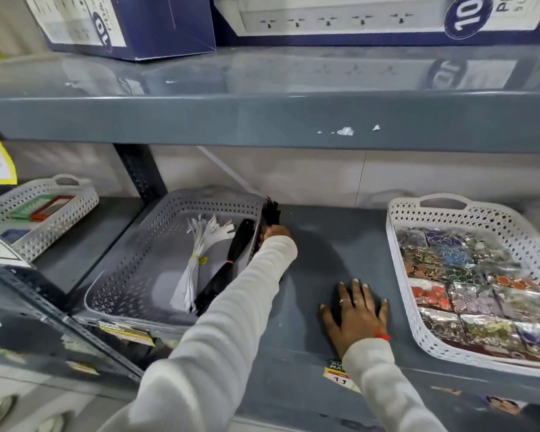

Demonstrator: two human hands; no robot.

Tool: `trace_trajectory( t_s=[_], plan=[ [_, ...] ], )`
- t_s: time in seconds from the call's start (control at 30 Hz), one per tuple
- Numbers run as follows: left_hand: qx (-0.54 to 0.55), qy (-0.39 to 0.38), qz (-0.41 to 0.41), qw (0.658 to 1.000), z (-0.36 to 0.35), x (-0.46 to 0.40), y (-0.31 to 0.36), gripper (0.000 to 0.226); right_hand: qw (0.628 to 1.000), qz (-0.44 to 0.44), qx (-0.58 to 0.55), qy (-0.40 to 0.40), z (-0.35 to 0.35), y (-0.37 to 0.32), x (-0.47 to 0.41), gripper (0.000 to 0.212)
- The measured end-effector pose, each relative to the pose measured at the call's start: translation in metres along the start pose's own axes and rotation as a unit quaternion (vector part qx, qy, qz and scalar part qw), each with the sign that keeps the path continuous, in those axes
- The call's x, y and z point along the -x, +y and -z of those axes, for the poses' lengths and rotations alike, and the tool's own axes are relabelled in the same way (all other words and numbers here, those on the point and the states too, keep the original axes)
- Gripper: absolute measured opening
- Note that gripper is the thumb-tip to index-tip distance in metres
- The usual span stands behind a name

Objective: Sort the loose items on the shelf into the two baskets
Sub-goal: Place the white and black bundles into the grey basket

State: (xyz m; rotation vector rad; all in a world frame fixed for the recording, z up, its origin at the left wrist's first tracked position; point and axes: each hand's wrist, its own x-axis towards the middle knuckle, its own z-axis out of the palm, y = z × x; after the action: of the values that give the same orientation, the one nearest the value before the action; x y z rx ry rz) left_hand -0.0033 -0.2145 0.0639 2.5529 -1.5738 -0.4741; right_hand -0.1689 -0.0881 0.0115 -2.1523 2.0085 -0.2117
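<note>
A grey perforated basket sits on the grey shelf left of centre. Inside it lie a white bundle of ties and a black bundle of ties. My left hand is at the basket's right rim, closed around another black bundle that sticks up behind the rim. My right hand lies flat on the bare shelf, fingers spread, holding nothing. A white basket at the right is full of clear packets of coloured decorations.
A third white basket with flat coloured items stands further left, behind a dark upright post. The shelf above overhangs closely and carries blue cartons. Price labels stick to the shelf's front edge.
</note>
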Motion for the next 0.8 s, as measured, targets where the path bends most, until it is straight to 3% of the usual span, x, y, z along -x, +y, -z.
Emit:
trace_trajectory(
  t_s=[0.2,0.4,0.6,0.73,0.8],
  plan=[
    [0.162,0.065,-0.025,0.984,0.026,0.016,0.006,0.033,1.000,0.000,0.001,0.004,0.001,0.000,0.001,0.065],
    [0.325,0.196,-0.039,0.924,0.078,0.038,-0.001,0.032,1.000,0.003,0.009,0.011,0.005,-0.001,0.004,0.063],
    [0.361,0.174,-0.064,0.914,0.100,0.049,-0.065,0.037,1.000,0.002,0.023,0.005,0.007,-0.004,0.006,0.062],
    [0.277,0.158,-0.047,0.946,0.076,0.055,-0.099,0.036,0.999,-0.002,0.038,0.000,0.006,-0.003,0.005,0.062],
    [0.197,0.113,-0.035,0.973,0.063,0.057,-0.111,0.039,0.999,-0.003,0.037,-0.001,0.007,-0.004,0.006,0.062]
  ],
)
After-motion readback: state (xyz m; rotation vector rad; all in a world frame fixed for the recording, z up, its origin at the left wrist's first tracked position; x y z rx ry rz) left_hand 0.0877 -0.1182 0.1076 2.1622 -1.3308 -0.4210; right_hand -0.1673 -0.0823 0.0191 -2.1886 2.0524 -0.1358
